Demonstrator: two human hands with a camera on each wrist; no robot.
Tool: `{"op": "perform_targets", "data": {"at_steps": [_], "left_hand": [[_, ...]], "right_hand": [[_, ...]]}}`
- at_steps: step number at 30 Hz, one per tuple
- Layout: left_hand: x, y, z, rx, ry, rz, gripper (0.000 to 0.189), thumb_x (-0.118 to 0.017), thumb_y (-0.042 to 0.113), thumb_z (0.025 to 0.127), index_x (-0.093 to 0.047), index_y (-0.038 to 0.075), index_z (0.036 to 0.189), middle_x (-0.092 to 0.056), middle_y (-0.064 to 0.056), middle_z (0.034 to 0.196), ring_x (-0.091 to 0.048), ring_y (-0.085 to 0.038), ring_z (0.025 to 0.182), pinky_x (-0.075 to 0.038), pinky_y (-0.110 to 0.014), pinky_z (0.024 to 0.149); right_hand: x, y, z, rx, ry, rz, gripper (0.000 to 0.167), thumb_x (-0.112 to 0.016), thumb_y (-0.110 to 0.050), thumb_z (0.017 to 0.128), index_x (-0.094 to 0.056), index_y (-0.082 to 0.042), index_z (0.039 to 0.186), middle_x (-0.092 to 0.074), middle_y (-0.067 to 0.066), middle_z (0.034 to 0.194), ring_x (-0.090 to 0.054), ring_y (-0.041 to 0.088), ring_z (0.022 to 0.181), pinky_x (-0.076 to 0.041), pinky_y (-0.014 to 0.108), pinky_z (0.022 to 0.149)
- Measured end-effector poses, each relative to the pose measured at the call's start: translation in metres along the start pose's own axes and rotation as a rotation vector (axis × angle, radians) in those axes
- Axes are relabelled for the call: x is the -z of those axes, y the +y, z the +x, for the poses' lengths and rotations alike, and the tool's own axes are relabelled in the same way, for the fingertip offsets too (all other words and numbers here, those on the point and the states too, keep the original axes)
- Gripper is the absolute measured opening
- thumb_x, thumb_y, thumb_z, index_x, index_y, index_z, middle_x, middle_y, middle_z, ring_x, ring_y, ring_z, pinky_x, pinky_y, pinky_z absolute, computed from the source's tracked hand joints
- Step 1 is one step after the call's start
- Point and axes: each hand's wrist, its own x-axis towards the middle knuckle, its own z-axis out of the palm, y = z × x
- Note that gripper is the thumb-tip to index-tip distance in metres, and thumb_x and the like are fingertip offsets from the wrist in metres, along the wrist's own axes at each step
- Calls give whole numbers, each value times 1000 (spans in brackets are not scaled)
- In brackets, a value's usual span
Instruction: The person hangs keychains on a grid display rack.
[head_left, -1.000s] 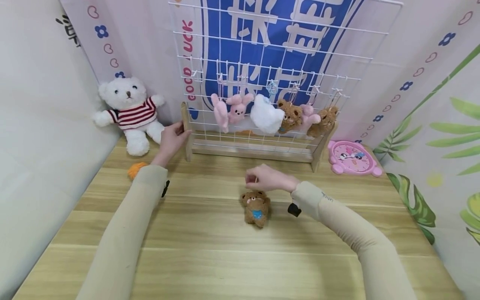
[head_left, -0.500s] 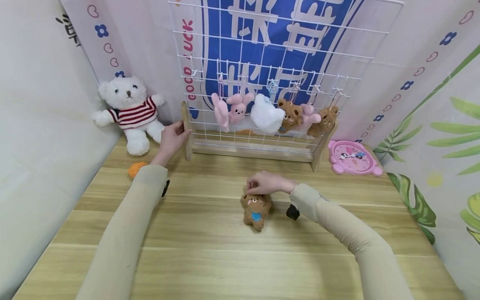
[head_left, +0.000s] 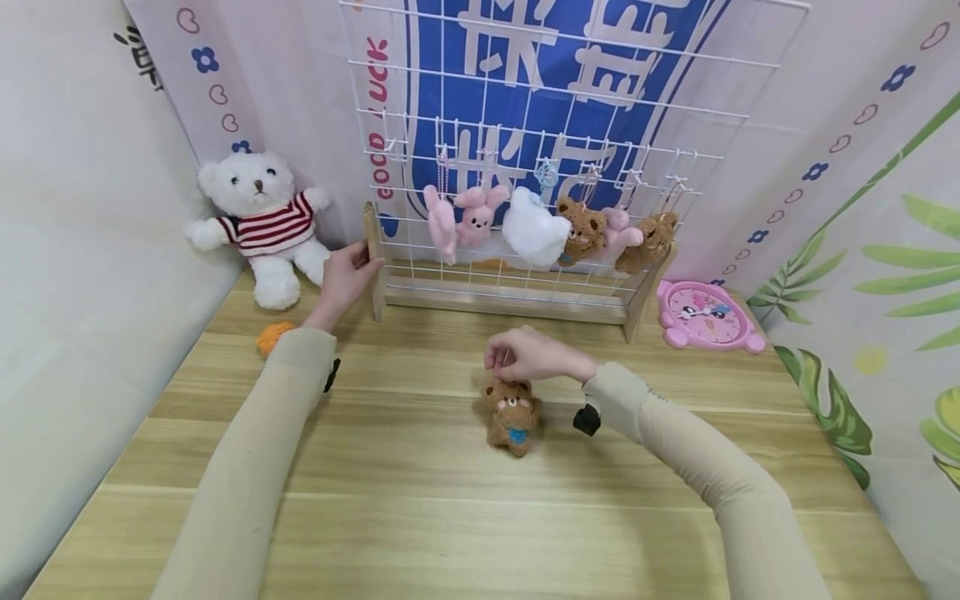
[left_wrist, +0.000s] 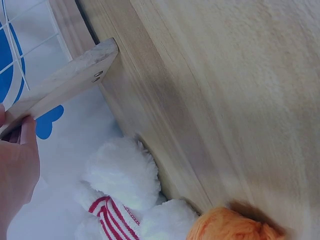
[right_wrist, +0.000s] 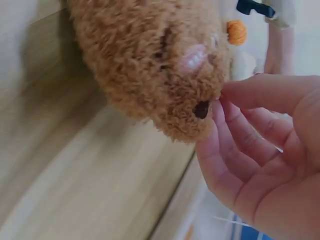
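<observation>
My left hand [head_left: 347, 283] grips the left wooden post [head_left: 372, 250] of a white wire grid rack [head_left: 517, 287]. In the left wrist view, thumb and fingers lie on either side of that post [left_wrist: 65, 82]. Near the middle of the table, my right hand [head_left: 532, 354] pinches a small brown plush bear keychain [head_left: 512, 417] at the top of its head; a blue patch shows on its belly. Up close in the right wrist view, thumb and forefinger meet beside an ear of the bear [right_wrist: 165, 65]. Whatever cord lies between the fingertips is mostly hidden.
Plush keychains hang from the grid's hooks: pink rabbits [head_left: 476, 218], a white one [head_left: 534, 229] and brown bears [head_left: 582, 232]. A white teddy bear [head_left: 258, 225] in a striped sweater sits left, near an orange fluffy thing [head_left: 273, 338]. A pink clock [head_left: 708, 315] lies right.
My right hand dips toward the plush bear, then rises slightly, and the bear's head now tilts up more. My left hand stays on the post.
</observation>
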Motion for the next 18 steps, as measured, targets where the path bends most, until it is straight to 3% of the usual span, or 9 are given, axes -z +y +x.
{"op": "perform_targets", "data": {"at_steps": [4, 11, 18], "left_hand": [[1, 0, 0, 7, -5, 2, 43, -62, 10, 97, -55, -6, 137, -59, -29, 134, -59, -38, 127, -51, -44, 105], [1, -2, -1, 8, -11, 2, 43, -62, 12, 98, -54, -5, 137, -58, -28, 135, -58, -37, 128, -51, -44, 106], [1, -2, 1, -3, -11, -1, 43, -62, 11, 98, -54, -5, 137, -58, -29, 134, -59, -38, 127, -51, -44, 105]], "right_hand": [[11, -11, -2, 31, 52, 15, 13, -60, -2, 89, -69, -5, 98, -74, 7, 89, -68, 12, 77, -57, 19, 66], [26, -28, -2, 105, 144, -36, 5, -66, -6, 91, -70, -6, 94, -75, 5, 88, -70, 11, 78, -59, 20, 72], [52, -48, 12, 130, 236, -65, 6, -69, -6, 90, -70, -4, 95, -73, 7, 87, -66, 12, 75, -59, 22, 70]]}}
